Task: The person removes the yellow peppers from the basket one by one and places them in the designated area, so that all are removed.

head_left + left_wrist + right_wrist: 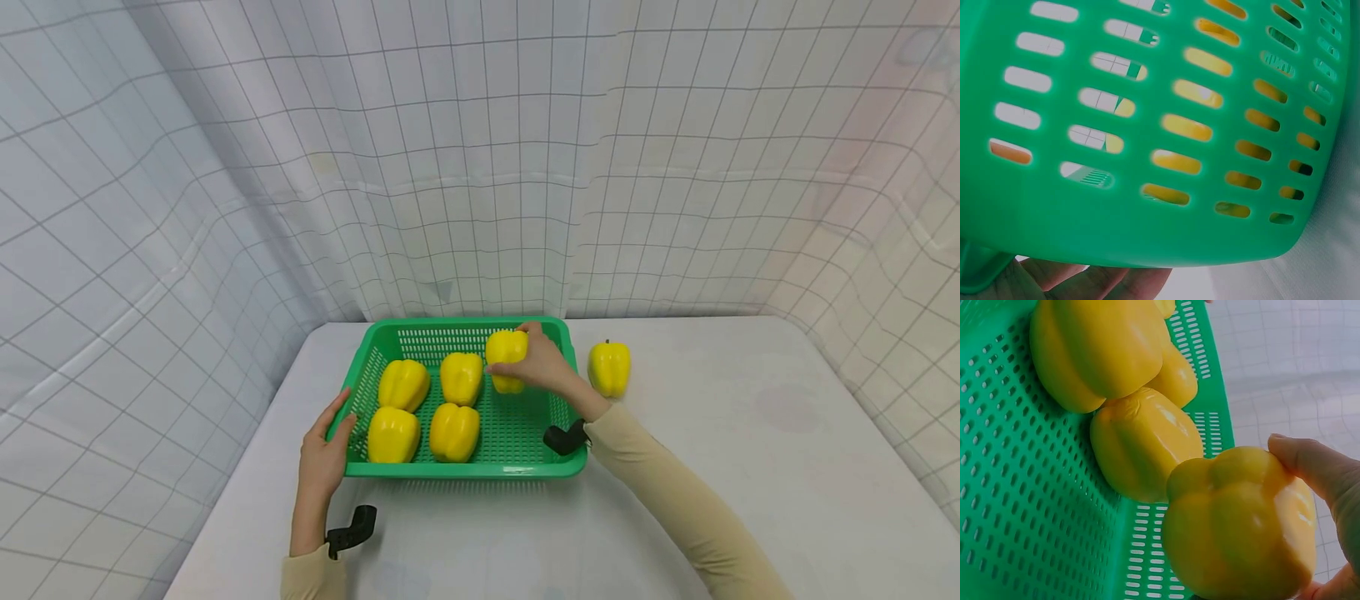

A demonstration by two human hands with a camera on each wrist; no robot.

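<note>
In the head view my right hand grips a yellow bell pepper over the right half of a green plastic basket. The right wrist view shows that held bell pepper between thumb and fingers. Several other yellow bell peppers, such as this front one, lie in the basket's left and middle part. My left hand holds the basket's left rim, thumb on the inner side. From the left wrist, its fingers show under the slotted basket wall.
One more yellow bell pepper lies on the white table, right of the basket. White grid-patterned curtains stand behind the table and at both sides. Each wrist wears a black camera mount, such as the left one.
</note>
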